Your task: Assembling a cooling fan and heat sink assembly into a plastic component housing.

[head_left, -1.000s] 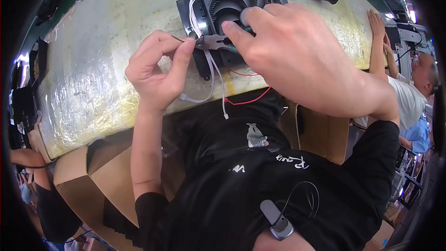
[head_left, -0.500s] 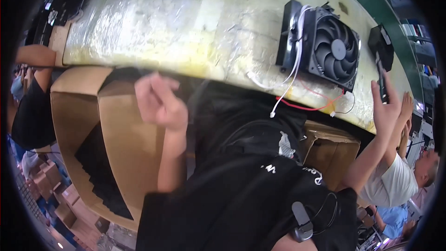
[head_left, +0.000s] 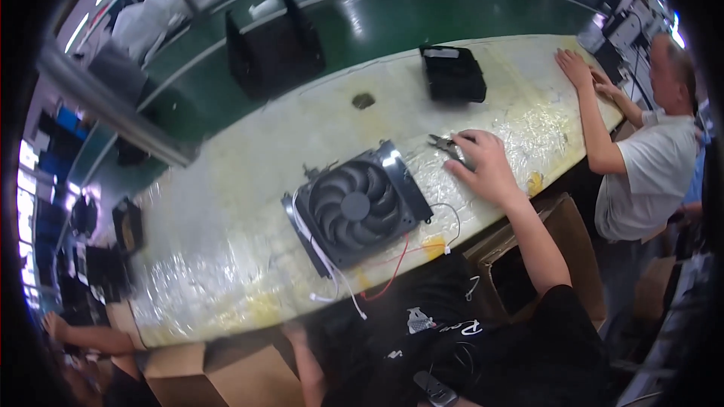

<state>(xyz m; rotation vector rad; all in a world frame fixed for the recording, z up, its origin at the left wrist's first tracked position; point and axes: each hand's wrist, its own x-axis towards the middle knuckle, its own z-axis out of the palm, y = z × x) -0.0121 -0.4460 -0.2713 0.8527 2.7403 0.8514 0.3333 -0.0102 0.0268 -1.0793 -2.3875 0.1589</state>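
Observation:
My right hand (head_left: 489, 167) is over the table to the right of the fan, its fingers curled round a pair of dark pliers (head_left: 446, 145) whose jaws point left. Below the table's front edge, my left hand (head_left: 296, 334) is blurred near a cardboard box, and its fingers cannot be made out. Between the hands lies a black cooling fan (head_left: 356, 207) in a square black housing, its blades facing up. White connector cables (head_left: 320, 258) trail from its left side toward the front edge. Thin red wires (head_left: 392, 275) run along its front.
A black box-shaped part (head_left: 454, 75) stands farther back. Beyond the table, a black bracket (head_left: 275, 53) sits on a green conveyor (head_left: 392, 4). Cardboard boxes (head_left: 253, 380) stand below the front edge. Co-workers' arms are at the right (head_left: 596, 117) and left (head_left: 98, 338).
The view has swung to the right and farther over the table. My right hand has come in beside the fan with the pliers. My left hand has dropped lower, by the table edge.

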